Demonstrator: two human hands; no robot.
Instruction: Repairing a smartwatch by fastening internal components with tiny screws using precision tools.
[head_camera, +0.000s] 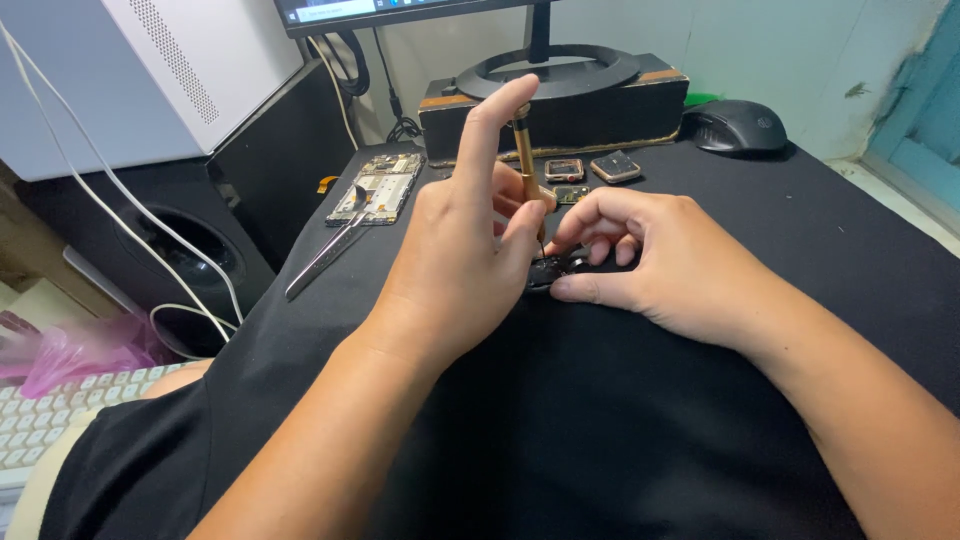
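Left hand (455, 265) was pinching a gold screwdriver (524, 150) upright, index finger stretched up and resting on its top cap, thumb and the other fingers curled round the shaft. Right hand (655, 265) sat just beside it, thumb and curled fingers pinning a small dark part (548, 272) down on the black mat (800, 200). The part lay right between the two hands, under the driver tip, mostly hidden. Beyond the fingertips lay a few small square modules (590, 168). Out past the left hand were tweezers (325, 255) and an opened phone board (377, 187). Further beyond the right hand sat a black mouse (738, 126).
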